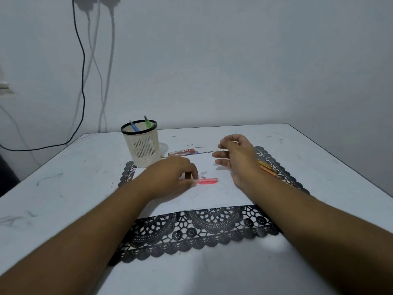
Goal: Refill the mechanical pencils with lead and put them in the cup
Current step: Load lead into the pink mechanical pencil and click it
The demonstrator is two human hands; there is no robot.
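While the left hand [172, 177] is lying low on the white paper [212, 196], its curled fingers are pinching one end of a pink mechanical pencil [207, 181], which is lying flat on the sheet and pointing toward the right. Just beside the pencil, two small grey pieces [204, 175] are resting on the paper; they are too small to identify. Raised a little above the paper's far right part, the right hand [236, 158] is holding its thumb and forefinger pressed together on something thin and pale, possibly a stick of lead, though it is too fine to make out with certainty. Partly hidden behind the right wrist, orange pencils [268, 169] are lying on the black lace mat [202, 231] that is spreading beneath the paper. Beyond the far edge of the paper, a red lead case [184, 152] is lying on its side, near the cup. Standing upright at the mat's far left corner, the cream cup [142, 145] with its black rim is holding a blue pencil [134, 126] and a green pencil [147, 122], both leaning inside it. Everything is sitting on the white table [63, 188], whose surface is showing grey scuffs and several thin dark slivers scattered near its far side. Along the wall at the left, cables [81, 81] are hanging down.
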